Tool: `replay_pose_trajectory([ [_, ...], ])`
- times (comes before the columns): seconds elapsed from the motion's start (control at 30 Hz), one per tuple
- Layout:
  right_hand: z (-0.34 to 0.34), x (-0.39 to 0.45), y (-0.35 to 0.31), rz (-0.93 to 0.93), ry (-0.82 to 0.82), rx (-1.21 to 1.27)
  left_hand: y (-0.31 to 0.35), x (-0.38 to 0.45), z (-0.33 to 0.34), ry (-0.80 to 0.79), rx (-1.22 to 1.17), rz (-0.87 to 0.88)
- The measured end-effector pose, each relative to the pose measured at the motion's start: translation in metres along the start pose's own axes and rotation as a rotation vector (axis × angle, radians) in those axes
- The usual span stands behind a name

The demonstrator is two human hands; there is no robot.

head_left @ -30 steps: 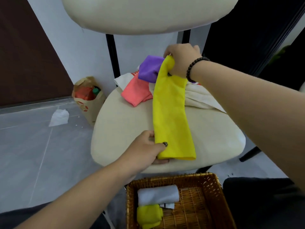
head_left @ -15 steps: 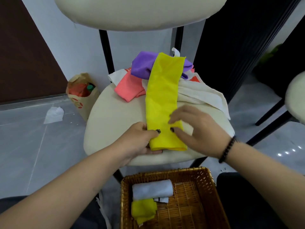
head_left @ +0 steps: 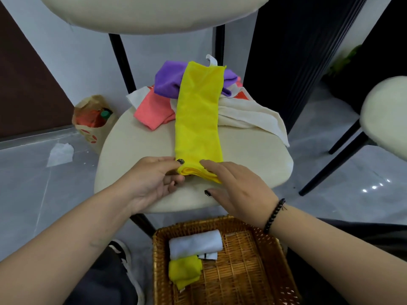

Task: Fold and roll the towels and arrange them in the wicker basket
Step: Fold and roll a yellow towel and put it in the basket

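Note:
A long folded yellow towel [head_left: 198, 115] lies lengthwise on the cream chair seat [head_left: 136, 142], its near end turned into a small roll. My left hand [head_left: 154, 179] pinches the left side of that roll between thumb and fingers. My right hand [head_left: 233, 188] presses on the roll's right side with nearly straight fingers. Behind lie a purple towel [head_left: 167, 81], a pink towel [head_left: 152, 111] and a cream cloth [head_left: 248, 115]. The wicker basket [head_left: 248, 269] sits below the seat, holding a rolled white towel [head_left: 195, 243] and a rolled yellow towel [head_left: 184, 271].
A paper bag [head_left: 92, 122] with bottles stands on the floor at left, beside a crumpled white tissue [head_left: 60, 154]. A second cream chair [head_left: 383, 119] is at right. The chair's backrest [head_left: 154, 12] hangs overhead. Dark panels stand behind.
My right hand came down from the towel's far end to its near end. The near end has been turned over into the start of a roll, with both hands now on it.

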State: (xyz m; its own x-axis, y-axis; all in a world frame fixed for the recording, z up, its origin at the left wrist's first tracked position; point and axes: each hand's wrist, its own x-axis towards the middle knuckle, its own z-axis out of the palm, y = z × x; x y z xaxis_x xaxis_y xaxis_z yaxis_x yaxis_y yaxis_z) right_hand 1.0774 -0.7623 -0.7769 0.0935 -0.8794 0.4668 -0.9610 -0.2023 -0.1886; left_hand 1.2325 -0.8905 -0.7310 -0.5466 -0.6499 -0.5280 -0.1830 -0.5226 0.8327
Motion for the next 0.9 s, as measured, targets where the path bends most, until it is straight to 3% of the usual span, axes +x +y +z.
replay_pose_trajectory([
  [0.17, 0.006, 0.005, 0.005, -0.052, 0.122, -0.044, 0.0, -0.003, 0.004, 0.03, -0.048, -0.002],
  [0.27, 0.005, 0.007, 0.008, -0.023, 0.147, -0.051, 0.0, -0.004, 0.002, 0.107, 0.222, 0.092],
  [0.3, 0.004, 0.008, 0.009, -0.019, 0.149, -0.054, -0.002, -0.003, -0.002, 0.166, 0.45, 0.214],
  [0.37, 0.004, 0.008, 0.01, -0.017, 0.145, -0.05, -0.005, -0.006, -0.011, 0.271, 0.949, 0.624],
  [0.4, 0.003, 0.009, 0.01, -0.01, 0.145, -0.041, -0.006, -0.009, -0.014, 0.251, 1.112, 0.82],
  [0.47, 0.001, 0.011, 0.008, 0.017, 0.155, -0.019, -0.011, -0.011, -0.018, 0.059, 1.285, 1.031],
  [0.57, -0.001, 0.012, 0.008, 0.038, 0.147, -0.011, -0.021, -0.012, -0.018, -0.121, 1.423, 1.026],
  [0.77, -0.01, 0.007, 0.023, -0.037, -0.042, 0.031, -0.027, 0.001, -0.027, -0.065, 1.5, 1.198],
  [0.9, -0.011, 0.004, 0.024, -0.039, -0.042, 0.035, -0.029, 0.004, -0.029, -0.039, 1.404, 1.245],
])
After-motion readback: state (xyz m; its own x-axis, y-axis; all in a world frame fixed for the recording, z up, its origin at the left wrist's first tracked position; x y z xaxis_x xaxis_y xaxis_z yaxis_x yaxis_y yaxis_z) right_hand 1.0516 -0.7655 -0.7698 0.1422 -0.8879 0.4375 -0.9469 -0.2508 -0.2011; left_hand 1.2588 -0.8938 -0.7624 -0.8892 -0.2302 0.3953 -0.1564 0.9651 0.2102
